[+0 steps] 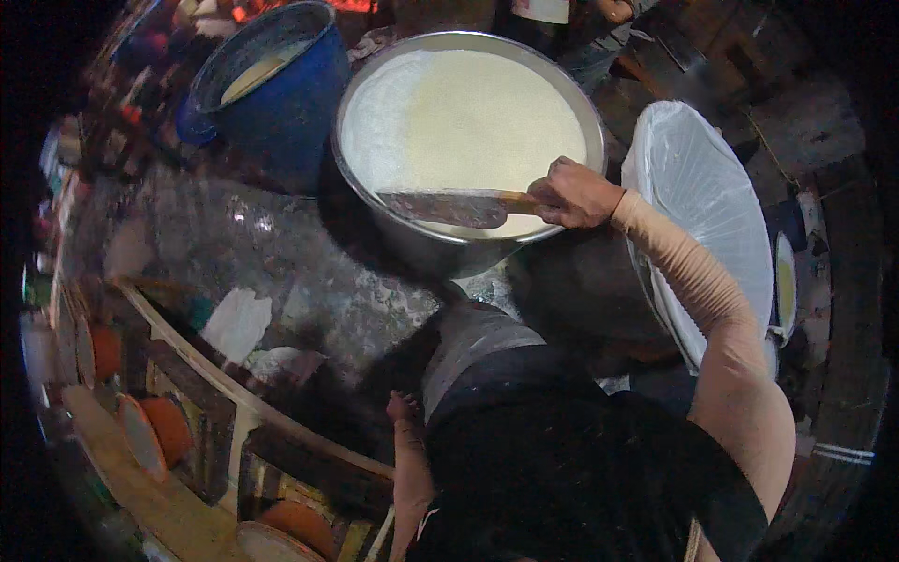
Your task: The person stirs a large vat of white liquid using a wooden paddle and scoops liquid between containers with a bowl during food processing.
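Observation:
My right hand (579, 194) is closed around the wooden handle of a flat, broad-bladed paddle (449, 207). Its greyish blade points left and lies across the near side of a large round metal pot (459, 42). Pale yellow liquid (487, 122) fills the pot nearly to the rim, with white foam (379, 122) along its left side. Whether the blade touches the liquid or the rim is hard to tell. Down by my left side hangs my left hand (403, 406), small and dim, its fingers loosely apart with nothing visible in them.
Left of the pot stands a blue tub (281, 122) with pale stuff inside. At right, clear plastic sheeting (707, 215) covers a large round container. A wooden frame (187, 347) with orange-brown bowls (157, 434) runs along the lower left. Part of a person (609, 42) shows beyond the pot.

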Action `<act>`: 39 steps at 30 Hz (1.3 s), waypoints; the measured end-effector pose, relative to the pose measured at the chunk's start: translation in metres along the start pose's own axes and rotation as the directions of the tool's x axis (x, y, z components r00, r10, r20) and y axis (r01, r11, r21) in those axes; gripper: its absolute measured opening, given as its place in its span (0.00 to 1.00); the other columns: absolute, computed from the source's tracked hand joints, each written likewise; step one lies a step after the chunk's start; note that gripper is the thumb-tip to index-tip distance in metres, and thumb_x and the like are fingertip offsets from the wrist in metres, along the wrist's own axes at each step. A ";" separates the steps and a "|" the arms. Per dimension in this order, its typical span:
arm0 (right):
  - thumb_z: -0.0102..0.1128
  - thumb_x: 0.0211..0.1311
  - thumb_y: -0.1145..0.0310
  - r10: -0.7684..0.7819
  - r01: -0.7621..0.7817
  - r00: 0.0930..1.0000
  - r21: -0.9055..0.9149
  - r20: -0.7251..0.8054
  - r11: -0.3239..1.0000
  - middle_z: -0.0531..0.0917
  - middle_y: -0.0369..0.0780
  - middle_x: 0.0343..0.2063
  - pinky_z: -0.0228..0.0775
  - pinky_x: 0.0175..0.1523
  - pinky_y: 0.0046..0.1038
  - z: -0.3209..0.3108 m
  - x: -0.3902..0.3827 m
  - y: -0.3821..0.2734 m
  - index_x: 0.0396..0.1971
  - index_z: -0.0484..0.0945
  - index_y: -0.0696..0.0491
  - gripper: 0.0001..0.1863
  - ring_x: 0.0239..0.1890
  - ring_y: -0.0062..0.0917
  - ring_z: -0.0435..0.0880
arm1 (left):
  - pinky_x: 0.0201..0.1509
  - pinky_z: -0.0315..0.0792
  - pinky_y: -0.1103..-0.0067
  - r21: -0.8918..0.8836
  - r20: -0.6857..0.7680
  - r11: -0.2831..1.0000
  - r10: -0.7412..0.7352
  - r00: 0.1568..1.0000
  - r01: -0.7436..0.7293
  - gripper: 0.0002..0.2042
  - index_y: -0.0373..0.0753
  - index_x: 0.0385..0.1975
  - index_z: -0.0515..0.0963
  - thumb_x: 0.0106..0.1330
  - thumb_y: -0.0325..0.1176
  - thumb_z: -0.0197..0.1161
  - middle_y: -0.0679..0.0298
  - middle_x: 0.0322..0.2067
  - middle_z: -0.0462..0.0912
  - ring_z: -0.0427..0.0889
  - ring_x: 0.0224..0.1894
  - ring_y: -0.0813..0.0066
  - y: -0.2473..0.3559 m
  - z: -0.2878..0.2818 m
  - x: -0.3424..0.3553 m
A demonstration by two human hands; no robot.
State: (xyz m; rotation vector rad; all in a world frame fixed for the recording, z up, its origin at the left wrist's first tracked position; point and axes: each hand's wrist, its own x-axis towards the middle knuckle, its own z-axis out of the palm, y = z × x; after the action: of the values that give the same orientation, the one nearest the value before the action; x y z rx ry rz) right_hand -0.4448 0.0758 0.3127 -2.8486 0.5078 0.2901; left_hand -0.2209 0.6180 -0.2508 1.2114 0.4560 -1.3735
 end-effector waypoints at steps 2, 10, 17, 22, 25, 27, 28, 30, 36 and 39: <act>0.59 0.51 0.62 0.041 -0.035 0.994 0.061 -0.099 0.998 0.78 0.48 0.23 0.67 0.44 0.38 -0.006 -0.016 -0.011 0.42 0.79 0.58 0.20 0.29 0.40 0.77 | 0.23 0.70 0.73 0.059 -0.119 0.996 0.069 0.991 -0.063 0.16 0.40 0.35 0.74 0.70 0.47 0.50 0.62 0.30 0.77 0.78 0.29 0.66 0.021 0.025 -0.006; 0.60 0.64 0.57 0.183 -0.217 0.964 0.970 0.194 0.114 0.80 0.32 0.21 0.63 0.23 0.18 0.110 -0.011 -0.131 0.37 0.80 0.57 0.16 0.21 0.12 0.75 | 0.18 0.67 0.77 0.400 -0.209 0.914 0.159 0.965 -0.064 0.08 0.39 0.35 0.72 0.68 0.38 0.53 0.59 0.24 0.77 0.75 0.20 0.70 0.094 0.044 -0.030; 0.59 0.59 0.57 0.134 -0.326 0.940 0.943 0.315 0.070 0.82 0.36 0.17 0.70 0.26 0.24 0.171 0.024 -0.197 0.21 0.81 0.56 0.17 0.19 0.19 0.80 | 0.21 0.71 0.74 0.269 -0.204 0.959 0.149 0.968 -0.091 0.10 0.38 0.35 0.74 0.66 0.38 0.55 0.59 0.28 0.81 0.78 0.23 0.68 0.067 0.007 -0.033; 0.59 0.56 0.55 0.228 -0.302 0.942 0.917 0.246 0.260 0.82 0.37 0.17 0.71 0.27 0.28 0.180 0.035 -0.208 0.19 0.82 0.56 0.18 0.17 0.23 0.80 | 0.27 0.74 0.69 0.882 0.399 -0.399 0.347 0.849 -0.251 0.07 0.40 0.32 0.77 0.62 0.37 0.59 0.61 0.26 0.78 0.79 0.29 0.64 0.047 -0.010 -0.045; 0.59 0.56 0.55 0.221 -0.377 0.920 0.885 0.323 0.274 0.83 0.37 0.16 0.72 0.27 0.27 0.180 0.034 -0.206 0.19 0.82 0.56 0.19 0.17 0.23 0.80 | 0.26 0.73 0.70 0.862 0.397 -0.453 0.329 0.857 -0.226 0.08 0.40 0.34 0.77 0.62 0.36 0.58 0.61 0.27 0.79 0.79 0.29 0.65 0.034 -0.009 -0.054; 0.59 0.56 0.55 0.238 -0.374 0.916 0.901 0.323 0.218 0.82 0.36 0.15 0.72 0.28 0.27 0.184 0.036 -0.206 0.17 0.81 0.57 0.20 0.18 0.23 0.81 | 0.25 0.73 0.70 0.943 0.297 -0.252 0.352 0.888 -0.215 0.08 0.39 0.34 0.77 0.63 0.36 0.58 0.61 0.27 0.79 0.79 0.29 0.65 0.034 -0.002 -0.057; 0.59 0.56 0.55 0.236 -0.376 0.916 0.900 0.325 0.220 0.82 0.36 0.15 0.72 0.28 0.27 0.182 0.036 -0.206 0.17 0.81 0.57 0.20 0.18 0.23 0.81 | 0.25 0.73 0.70 0.964 0.253 -0.168 0.361 0.898 -0.205 0.08 0.39 0.35 0.77 0.63 0.36 0.57 0.61 0.28 0.79 0.79 0.28 0.66 0.035 0.003 -0.059; 0.59 0.57 0.55 0.220 -0.392 0.913 0.889 0.344 0.237 0.82 0.36 0.15 0.73 0.29 0.27 0.176 0.036 -0.206 0.18 0.82 0.57 0.20 0.19 0.23 0.82 | 0.24 0.72 0.70 0.980 0.197 -0.051 0.372 0.907 -0.192 0.08 0.39 0.36 0.77 0.63 0.36 0.57 0.61 0.28 0.79 0.79 0.28 0.66 0.041 0.010 -0.061; 0.60 0.59 0.57 0.207 -0.413 0.909 0.844 0.361 0.342 0.83 0.36 0.18 0.71 0.27 0.26 0.188 0.035 -0.193 0.27 0.81 0.59 0.17 0.20 0.21 0.82 | 0.22 0.71 0.71 0.774 -0.104 0.625 0.275 0.956 -0.096 0.09 0.37 0.38 0.76 0.64 0.35 0.55 0.62 0.30 0.80 0.79 0.28 0.67 0.060 0.053 -0.059; 0.60 0.59 0.57 0.171 -0.394 0.919 0.861 0.356 0.321 0.83 0.36 0.18 0.72 0.27 0.27 0.179 0.041 -0.199 0.27 0.81 0.59 0.17 0.20 0.21 0.82 | 0.22 0.71 0.73 0.276 -0.337 0.958 0.169 0.926 -0.074 0.10 0.37 0.39 0.76 0.65 0.36 0.54 0.61 0.29 0.81 0.80 0.26 0.67 0.062 0.029 -0.045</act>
State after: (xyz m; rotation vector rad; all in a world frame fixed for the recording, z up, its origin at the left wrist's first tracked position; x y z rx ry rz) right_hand -0.3621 0.2914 0.1709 -1.5536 0.8084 0.2314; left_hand -0.1871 0.6008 -0.1777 1.6928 0.4526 -1.1285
